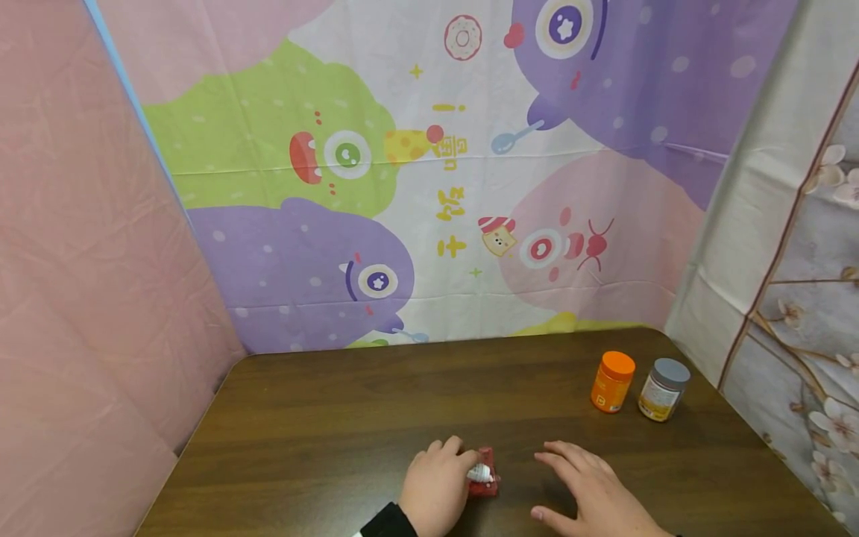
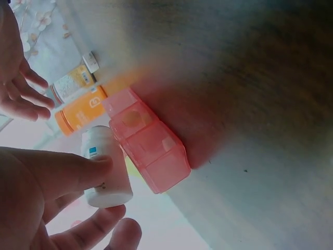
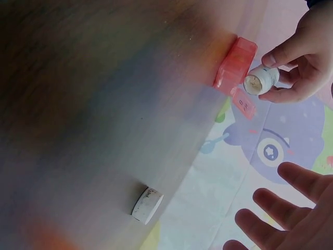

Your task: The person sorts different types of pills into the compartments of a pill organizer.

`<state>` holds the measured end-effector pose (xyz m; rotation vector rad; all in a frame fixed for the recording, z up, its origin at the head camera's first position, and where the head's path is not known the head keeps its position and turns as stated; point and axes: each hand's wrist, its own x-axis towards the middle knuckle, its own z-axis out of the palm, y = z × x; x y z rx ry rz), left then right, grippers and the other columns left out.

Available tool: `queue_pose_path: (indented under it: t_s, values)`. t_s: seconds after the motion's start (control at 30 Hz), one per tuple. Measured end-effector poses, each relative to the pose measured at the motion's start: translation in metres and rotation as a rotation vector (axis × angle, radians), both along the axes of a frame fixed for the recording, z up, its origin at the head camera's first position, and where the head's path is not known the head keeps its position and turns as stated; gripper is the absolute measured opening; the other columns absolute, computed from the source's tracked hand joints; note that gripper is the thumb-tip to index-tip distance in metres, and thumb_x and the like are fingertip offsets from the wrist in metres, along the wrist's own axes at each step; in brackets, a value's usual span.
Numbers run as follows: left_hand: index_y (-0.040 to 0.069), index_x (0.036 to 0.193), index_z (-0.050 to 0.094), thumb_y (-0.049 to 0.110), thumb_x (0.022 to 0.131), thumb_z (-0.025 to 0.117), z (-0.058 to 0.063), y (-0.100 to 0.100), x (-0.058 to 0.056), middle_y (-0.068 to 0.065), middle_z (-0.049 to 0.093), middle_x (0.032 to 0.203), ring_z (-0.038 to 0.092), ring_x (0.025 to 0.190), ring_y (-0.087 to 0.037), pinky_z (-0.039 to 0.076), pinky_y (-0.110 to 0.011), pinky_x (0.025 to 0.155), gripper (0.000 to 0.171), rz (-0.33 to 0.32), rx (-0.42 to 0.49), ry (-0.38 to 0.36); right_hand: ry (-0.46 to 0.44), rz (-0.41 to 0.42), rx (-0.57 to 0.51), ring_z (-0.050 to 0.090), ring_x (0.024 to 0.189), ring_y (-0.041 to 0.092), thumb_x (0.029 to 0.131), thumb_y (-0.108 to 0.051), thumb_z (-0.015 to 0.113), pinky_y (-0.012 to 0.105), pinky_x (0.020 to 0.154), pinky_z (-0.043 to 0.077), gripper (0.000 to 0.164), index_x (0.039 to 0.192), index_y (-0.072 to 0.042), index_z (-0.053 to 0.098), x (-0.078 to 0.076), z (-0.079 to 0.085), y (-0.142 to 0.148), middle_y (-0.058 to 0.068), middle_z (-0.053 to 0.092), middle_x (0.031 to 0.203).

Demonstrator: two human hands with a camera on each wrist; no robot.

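Note:
My left hand (image 1: 435,481) pinches a small white pill bottle (image 2: 106,179) between thumb and fingers. The bottle is tilted, and its uncapped mouth shows in the right wrist view. Right beside it, a translucent red pill box (image 2: 151,143) with several compartments sits on the table. A lettered flap (image 3: 243,103) sticks out from one end of the box. A yellowish shape shows through one compartment. My right hand (image 1: 590,488) is held to the right of the box, fingers spread and holding nothing. A small white cap (image 3: 147,205) stands on the table near it.
An orange jar (image 1: 612,382) and a grey-lidded jar (image 1: 663,389) stand at the right back of the brown wooden table (image 1: 335,418). Behind the table hangs a cartoon-printed cloth (image 1: 443,298); a pink cloth (image 1: 101,298) hangs at the left.

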<state>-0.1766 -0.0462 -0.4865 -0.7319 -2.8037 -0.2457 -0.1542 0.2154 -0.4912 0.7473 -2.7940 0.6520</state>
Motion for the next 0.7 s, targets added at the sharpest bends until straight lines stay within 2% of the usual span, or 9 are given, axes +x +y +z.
queue_pose_path:
  t_s: [0.27, 0.43, 0.53, 0.7]
  values:
    - [0.026, 0.109, 0.071, 0.016, 0.084, 0.074, -0.001, -0.002, 0.002, 0.004, 0.062, 0.096, 0.057, 0.077, -0.016, 0.046, -0.033, 0.057, 0.027, 0.007, 0.015, 0.028, -0.008, -0.005, -0.002, 0.052, 0.124, 0.029, 0.084, -0.06, 0.07, 0.06, 0.096, 0.041, 0.064, 0.13, -0.017, 0.061, -0.001, -0.002, 0.0, 0.006, 0.057, 0.134]
    - [0.022, 0.112, 0.069, 0.021, 0.086, 0.074, -0.001, -0.002, 0.005, 0.003, 0.063, 0.097, 0.06, 0.078, -0.015, 0.047, -0.033, 0.059, 0.026, 0.024, 0.037, -0.008, 0.0, -0.002, 0.0, 0.053, 0.123, 0.028, 0.084, -0.06, 0.07, 0.06, 0.095, 0.042, 0.064, 0.13, -0.016, 0.061, 0.0, -0.003, 0.0, 0.004, 0.057, 0.134]
    - [0.017, 0.115, 0.067, 0.023, 0.088, 0.073, -0.001, -0.003, 0.007, 0.003, 0.063, 0.098, 0.061, 0.078, -0.014, 0.048, -0.032, 0.06, 0.028, 0.037, 0.068, -0.038, 0.018, 0.001, 0.002, 0.054, 0.122, 0.028, 0.084, -0.059, 0.07, 0.059, 0.094, 0.043, 0.063, 0.13, -0.016, 0.062, 0.0, -0.003, 0.0, 0.004, 0.058, 0.133]
    - [0.013, 0.123, 0.065, 0.021, 0.091, 0.071, -0.002, -0.005, 0.014, 0.002, 0.064, 0.107, 0.064, 0.08, -0.012, 0.051, -0.03, 0.061, 0.034, 0.053, 0.159, -0.045, 0.008, 0.002, 0.014, 0.054, 0.121, 0.029, 0.086, -0.059, 0.067, 0.061, 0.093, 0.043, 0.062, 0.13, -0.016, 0.061, 0.0, -0.002, 0.001, 0.006, 0.057, 0.133]
